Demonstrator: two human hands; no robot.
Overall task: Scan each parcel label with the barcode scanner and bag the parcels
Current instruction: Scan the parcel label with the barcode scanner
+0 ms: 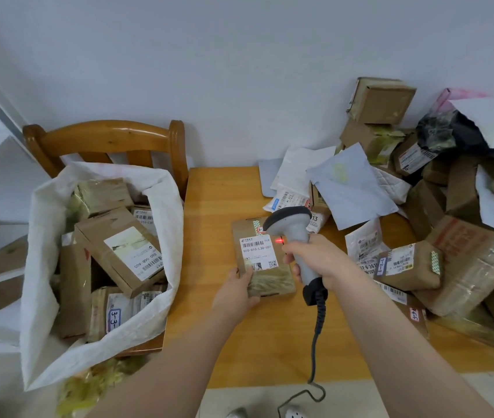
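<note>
The head view looks down on a wooden counter (218,206) that stands against a pale wall (239,70). A flat brown parcel (272,282) lies on the counter near its middle, with its white label (257,252) facing up. The left hand (236,292) grips the parcel's near left corner, with the thumb on top beside the label. The right hand (318,260) is wrapped round the handle of the grey barcode scanner (292,227). The scanner's dark head hangs over the far right part of the parcel, and a red spot of light glows at the label's right edge. The two hands are apart, one at each side of the parcel. A coiled black cable (318,324) runs from the scanner's base down past the near edge of the counter.

At the left, a white sack (43,251) sits open on a wooden chair (104,140), just beside the counter. It holds several brown boxes, and one labelled box (119,251) lies tilted on top. At the right end of the counter is a loose pile of parcels (462,254), made up of brown cartons, white mailers and grey mailers, many with barcode labels.
</note>
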